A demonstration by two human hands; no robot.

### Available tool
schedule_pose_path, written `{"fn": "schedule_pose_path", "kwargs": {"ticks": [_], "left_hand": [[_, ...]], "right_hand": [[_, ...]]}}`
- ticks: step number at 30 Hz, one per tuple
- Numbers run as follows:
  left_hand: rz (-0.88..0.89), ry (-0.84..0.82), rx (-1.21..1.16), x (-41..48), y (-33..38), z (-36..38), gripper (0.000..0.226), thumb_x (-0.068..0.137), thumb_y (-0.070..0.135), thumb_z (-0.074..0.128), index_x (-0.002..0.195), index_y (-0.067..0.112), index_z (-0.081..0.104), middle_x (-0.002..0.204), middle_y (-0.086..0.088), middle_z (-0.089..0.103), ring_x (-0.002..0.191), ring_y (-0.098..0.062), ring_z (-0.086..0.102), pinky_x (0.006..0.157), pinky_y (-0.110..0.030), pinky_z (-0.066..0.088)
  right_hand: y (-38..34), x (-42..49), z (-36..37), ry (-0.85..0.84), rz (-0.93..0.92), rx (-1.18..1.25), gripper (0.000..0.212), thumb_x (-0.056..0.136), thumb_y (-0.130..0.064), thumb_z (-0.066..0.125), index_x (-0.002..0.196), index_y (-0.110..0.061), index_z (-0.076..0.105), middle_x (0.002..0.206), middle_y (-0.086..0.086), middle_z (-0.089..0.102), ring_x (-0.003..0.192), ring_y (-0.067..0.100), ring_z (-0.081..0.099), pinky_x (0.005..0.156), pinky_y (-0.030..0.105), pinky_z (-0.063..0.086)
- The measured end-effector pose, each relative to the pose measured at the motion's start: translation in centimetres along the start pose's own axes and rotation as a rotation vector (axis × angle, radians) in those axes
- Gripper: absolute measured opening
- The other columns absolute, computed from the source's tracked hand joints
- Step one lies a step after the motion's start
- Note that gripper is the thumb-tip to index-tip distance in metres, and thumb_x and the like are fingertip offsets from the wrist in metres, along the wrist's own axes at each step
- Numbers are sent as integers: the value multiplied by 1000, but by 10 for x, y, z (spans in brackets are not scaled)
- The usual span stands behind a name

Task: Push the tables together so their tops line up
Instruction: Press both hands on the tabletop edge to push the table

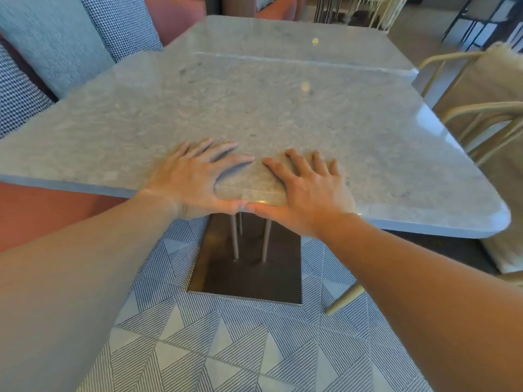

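Two grey stone-topped tables stand end to end. The near table (254, 114) fills the middle of the view; the far table (283, 38) sits behind it. Their edges meet along a thin seam, and the near top juts a little further to the right than the far one. My left hand (195, 176) and my right hand (305, 185) lie flat on the near table's front edge, fingers spread over the top, thumbs hooked on the rim and touching each other. Thin metal legs on a dark base plate (249, 273) show under the near table.
A red bench (36, 210) with grey and checked cushions (56, 38) runs along the left. Cream metal chairs (486, 123) stand close to the tables' right side. Patterned tile floor (240, 349) lies below me. More chairs stand at the back right.
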State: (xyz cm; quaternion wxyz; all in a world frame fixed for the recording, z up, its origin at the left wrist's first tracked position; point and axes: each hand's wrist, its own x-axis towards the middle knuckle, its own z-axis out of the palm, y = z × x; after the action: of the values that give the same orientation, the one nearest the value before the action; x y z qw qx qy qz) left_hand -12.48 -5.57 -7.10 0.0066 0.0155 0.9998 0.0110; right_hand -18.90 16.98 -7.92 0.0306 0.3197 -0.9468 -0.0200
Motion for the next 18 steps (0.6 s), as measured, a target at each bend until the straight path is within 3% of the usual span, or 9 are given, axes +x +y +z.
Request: {"fn": "schedule_pose_path", "kwargs": {"ticks": [2, 4, 6, 7, 9, 11, 14, 18], "left_hand": [[-38, 38, -251, -9, 24, -17, 93, 74, 95, 23, 157, 55, 32, 172, 9, 30, 160, -23, 25, 129, -53, 19], [-14, 237, -704, -18, 63, -46, 72, 85, 78, 40, 144, 40, 54, 148, 5, 52, 143, -15, 46, 123, -45, 32], [60, 444, -931, -28, 104, -84, 53, 91, 67, 52, 135, 38, 58, 134, 10, 58, 135, -9, 52, 120, -36, 36], [96, 500, -994, -30, 124, -107, 50, 94, 70, 53, 134, 40, 56, 134, 13, 58, 135, -6, 52, 119, -30, 36], [134, 521, -1139, -33, 158, -158, 62, 92, 82, 48, 135, 38, 54, 140, 11, 57, 140, -3, 50, 118, -20, 32], [156, 514, -1252, -37, 189, -204, 73, 88, 87, 49, 138, 35, 53, 146, 8, 56, 145, -6, 48, 121, -24, 31], [190, 524, -1350, -46, 232, -248, 75, 87, 87, 51, 141, 35, 52, 150, 12, 55, 149, -7, 46, 124, -28, 31], [201, 505, -1357, -52, 301, -293, 74, 88, 87, 49, 142, 37, 52, 157, -1, 52, 153, -13, 44, 124, -33, 31]], "right_hand": [[10, -13, -20, -54, -43, 217, 115, 65, -108, 10, 161, -48, 31, 170, -3, 33, 157, 34, 30, 126, 53, 23], [34, -36, -55, 55, -30, 639, 95, 75, -98, 42, 149, -40, 56, 149, -13, 55, 141, 8, 51, 115, 21, 34], [63, -68, -101, 215, 24, 910, 77, 77, -92, 54, 137, -44, 64, 133, -24, 60, 126, -12, 55, 106, 4, 34], [80, -84, -130, 263, 48, 979, 70, 77, -94, 53, 132, -51, 62, 133, -25, 62, 126, -13, 56, 110, 8, 37], [107, -112, -189, 311, 71, 1061, 62, 79, -93, 52, 129, -57, 57, 137, -18, 65, 134, -2, 58, 118, 30, 44], [132, -137, -242, 360, 49, 1132, 62, 82, -88, 57, 132, -51, 56, 142, -9, 66, 137, 7, 60, 119, 41, 46], [159, -166, -296, 407, -1, 1199, 72, 84, -82, 61, 139, -36, 56, 146, -3, 64, 139, 12, 59, 120, 48, 45], [203, -206, -331, 411, -53, 1244, 76, 87, -78, 60, 142, -26, 54, 147, 1, 63, 141, 16, 58, 120, 50, 45]]}}
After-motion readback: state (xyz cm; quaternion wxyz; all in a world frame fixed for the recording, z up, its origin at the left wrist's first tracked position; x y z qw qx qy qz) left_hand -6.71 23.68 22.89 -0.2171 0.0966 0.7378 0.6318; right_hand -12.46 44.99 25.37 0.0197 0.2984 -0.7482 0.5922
